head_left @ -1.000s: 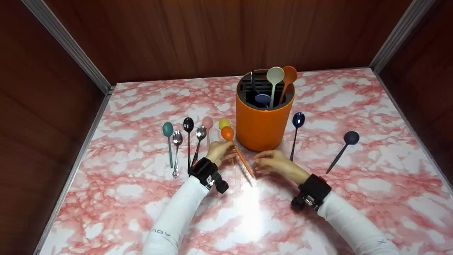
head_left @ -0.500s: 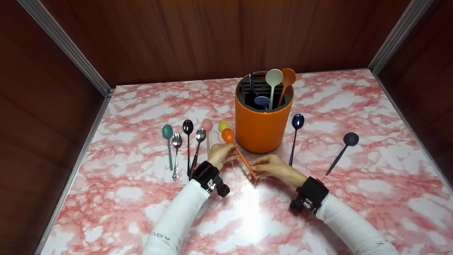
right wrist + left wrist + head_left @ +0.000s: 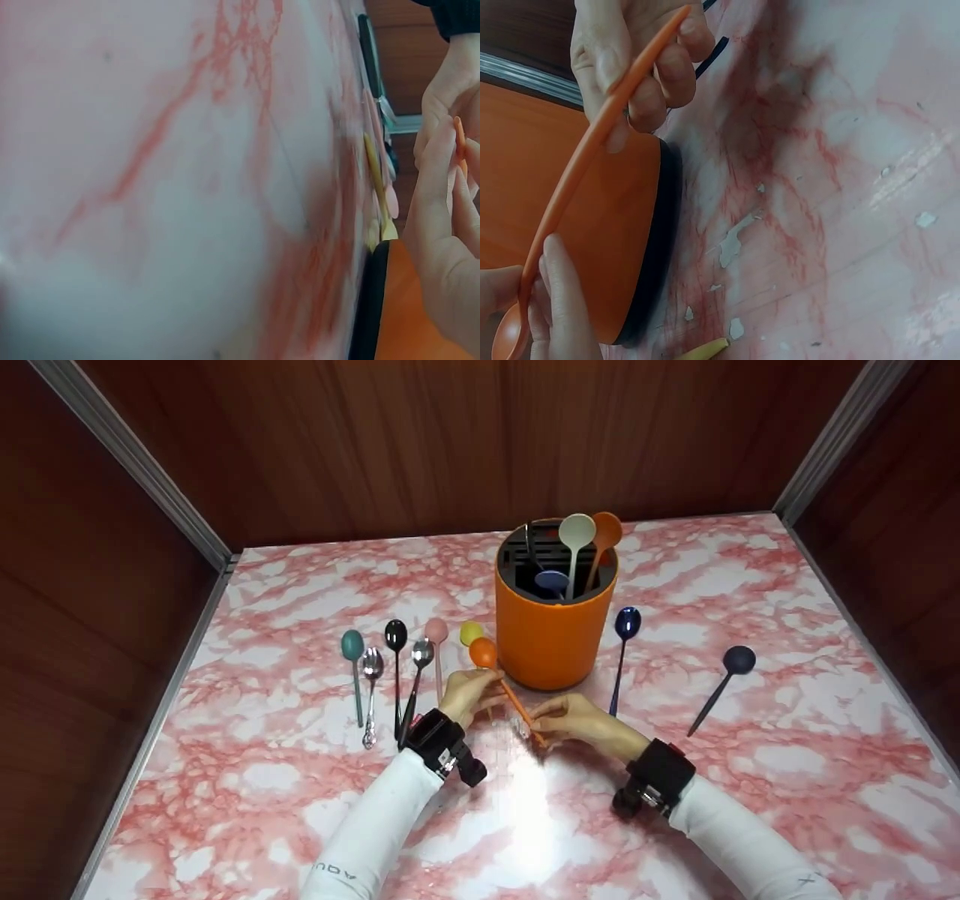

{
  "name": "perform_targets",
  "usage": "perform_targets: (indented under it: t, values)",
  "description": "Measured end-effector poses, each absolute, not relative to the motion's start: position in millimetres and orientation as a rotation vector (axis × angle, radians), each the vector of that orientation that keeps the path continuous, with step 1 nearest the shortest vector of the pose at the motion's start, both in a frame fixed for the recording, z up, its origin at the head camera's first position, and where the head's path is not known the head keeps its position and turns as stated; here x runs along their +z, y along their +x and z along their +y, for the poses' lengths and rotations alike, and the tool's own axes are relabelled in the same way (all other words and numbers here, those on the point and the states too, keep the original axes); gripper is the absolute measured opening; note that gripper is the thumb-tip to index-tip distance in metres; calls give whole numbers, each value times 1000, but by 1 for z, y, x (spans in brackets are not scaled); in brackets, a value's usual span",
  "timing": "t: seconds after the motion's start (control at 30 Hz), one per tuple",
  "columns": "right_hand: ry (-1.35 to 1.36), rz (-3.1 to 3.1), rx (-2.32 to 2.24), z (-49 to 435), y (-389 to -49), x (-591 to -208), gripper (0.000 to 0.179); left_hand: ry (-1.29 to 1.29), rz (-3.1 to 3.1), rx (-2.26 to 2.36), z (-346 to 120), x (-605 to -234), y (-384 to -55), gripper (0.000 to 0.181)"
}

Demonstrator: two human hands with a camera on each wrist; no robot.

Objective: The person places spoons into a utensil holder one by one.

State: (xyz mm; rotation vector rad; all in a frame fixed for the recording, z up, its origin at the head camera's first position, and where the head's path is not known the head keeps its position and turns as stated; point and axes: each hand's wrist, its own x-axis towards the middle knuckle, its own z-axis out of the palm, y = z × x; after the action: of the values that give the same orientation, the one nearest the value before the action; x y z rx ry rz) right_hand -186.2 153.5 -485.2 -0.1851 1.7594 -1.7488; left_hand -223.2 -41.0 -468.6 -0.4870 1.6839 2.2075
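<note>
An orange spoon (image 3: 517,703) slants in the air in front of the orange utensil holder (image 3: 551,649), bowl toward the back left. Near its bowl, my left hand (image 3: 466,694) pinches the handle between thumb and fingers. My right hand (image 3: 581,724) grips the same handle toward its lower end; in the left wrist view the right thumb and fingers close around the spoon handle (image 3: 577,161). Behind the left hand lies a yellow spoon (image 3: 471,631), its handle partly hidden. Standing in the holder are a pale green spoon (image 3: 577,534), an orange-brown spoon (image 3: 606,532) and a blue spoon (image 3: 553,580).
Left of the hands lie a teal spoon (image 3: 352,646), a silver spoon (image 3: 372,664), a black spoon (image 3: 396,636), a dark-handled silver spoon (image 3: 422,654) and a pink spoon (image 3: 436,631). To the right are a shiny blue spoon (image 3: 627,624) and a dark spoon (image 3: 739,660). Wooden panels enclose the table.
My right hand has come left to the orange spoon and taken hold of its handle's lower end. The left hand keeps its pinch near the bowl. The head view has shifted slightly.
</note>
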Motion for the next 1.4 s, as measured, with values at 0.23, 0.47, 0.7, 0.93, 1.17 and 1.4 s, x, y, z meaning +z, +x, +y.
perform_targets:
  t: [0.23, 0.47, 0.7, 0.93, 1.17, 1.4]
  values:
    - [-233, 1766, -1742, 154, -184, -479, 33, -492, 1705, 2202, -39, -460, -220, 7]
    - [-280, 1846, -1680, 156, -184, -469, 40, -439, 1729, 2218, -36, -450, -216, 9]
    - [-330, 1890, -1655, 159, -182, -460, 38, -396, 1722, 2242, -35, -440, -213, 10]
    - [-384, 1926, -1673, 162, -181, -448, 33, -353, 1724, 2263, -35, -426, -213, 15]
    - [-393, 1945, -1657, 163, -182, -438, 25, -305, 1752, 2285, -35, -415, -213, 19]
    - [-365, 1955, -1625, 163, -182, -427, 27, -278, 1778, 2262, -36, -406, -212, 22]
